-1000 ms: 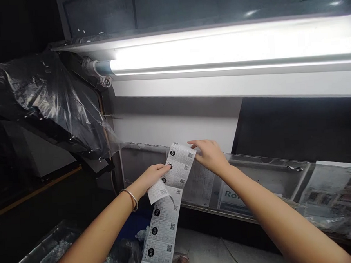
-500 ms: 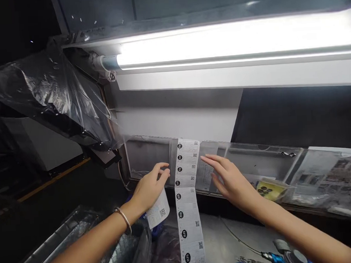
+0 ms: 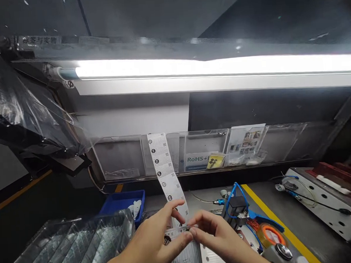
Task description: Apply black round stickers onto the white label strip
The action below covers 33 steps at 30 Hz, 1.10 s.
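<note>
A long white strip of paper labels, printed with black dots and QR codes, hangs from the clear acrylic rack and runs down to my hands. My left hand and my right hand meet near the bottom of the frame. Their fingertips pinch the strip at a thin, shiny edge. Below my hands, more of the strip continues downward, partly hidden by my fingers.
A blue plastic crate and a silver quilted bag lie at the left. To the right stand a pneumatic fitting with blue tubing, an orange tape roll and a metal plate fixture. A fluorescent tube runs overhead.
My hands have come together low down and now pinch the strip; before, they were spread on either side of it. The view has shifted, showing more of the bench.
</note>
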Each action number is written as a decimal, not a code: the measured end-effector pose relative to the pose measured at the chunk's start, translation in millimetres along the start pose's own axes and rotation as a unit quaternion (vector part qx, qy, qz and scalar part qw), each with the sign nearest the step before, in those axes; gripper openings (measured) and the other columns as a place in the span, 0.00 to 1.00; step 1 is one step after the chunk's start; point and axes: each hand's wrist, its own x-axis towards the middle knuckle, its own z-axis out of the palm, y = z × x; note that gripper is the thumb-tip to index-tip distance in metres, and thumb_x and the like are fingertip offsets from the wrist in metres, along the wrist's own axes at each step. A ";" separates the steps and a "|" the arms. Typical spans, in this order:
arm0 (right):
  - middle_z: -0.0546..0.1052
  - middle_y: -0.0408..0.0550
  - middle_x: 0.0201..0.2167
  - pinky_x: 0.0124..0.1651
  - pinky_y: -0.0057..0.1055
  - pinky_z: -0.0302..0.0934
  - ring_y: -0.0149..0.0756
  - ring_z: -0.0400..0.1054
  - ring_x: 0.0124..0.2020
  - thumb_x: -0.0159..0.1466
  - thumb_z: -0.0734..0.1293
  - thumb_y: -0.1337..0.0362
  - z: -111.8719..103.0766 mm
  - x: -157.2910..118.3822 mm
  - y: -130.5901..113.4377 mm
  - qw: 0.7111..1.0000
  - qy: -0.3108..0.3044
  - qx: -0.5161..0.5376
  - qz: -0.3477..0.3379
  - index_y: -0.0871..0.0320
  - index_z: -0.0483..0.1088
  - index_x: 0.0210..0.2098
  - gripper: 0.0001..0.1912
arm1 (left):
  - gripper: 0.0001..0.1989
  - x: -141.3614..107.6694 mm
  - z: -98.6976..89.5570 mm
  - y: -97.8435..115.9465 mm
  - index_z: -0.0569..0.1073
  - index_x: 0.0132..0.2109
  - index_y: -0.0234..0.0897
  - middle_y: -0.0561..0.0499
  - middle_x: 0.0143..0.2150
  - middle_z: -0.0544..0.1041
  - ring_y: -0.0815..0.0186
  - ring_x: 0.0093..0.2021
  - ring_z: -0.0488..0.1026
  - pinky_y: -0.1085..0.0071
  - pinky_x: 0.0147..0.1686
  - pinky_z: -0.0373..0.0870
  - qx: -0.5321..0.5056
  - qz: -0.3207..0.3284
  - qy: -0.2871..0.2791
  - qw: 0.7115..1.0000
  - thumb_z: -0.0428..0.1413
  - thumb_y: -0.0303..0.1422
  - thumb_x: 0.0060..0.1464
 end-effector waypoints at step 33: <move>0.79 0.47 0.28 0.37 0.28 0.62 0.38 0.71 0.34 0.60 0.68 0.58 -202.3 -205.4 54.5 0.975 -0.096 -0.189 0.065 0.59 0.75 0.28 0.11 | 0.14 27.9 303.8 111.4 0.77 0.33 0.34 0.48 0.31 0.78 0.62 0.33 0.71 0.72 0.34 0.63 -0.133 -0.093 0.024 0.986 0.54 0.40 0.56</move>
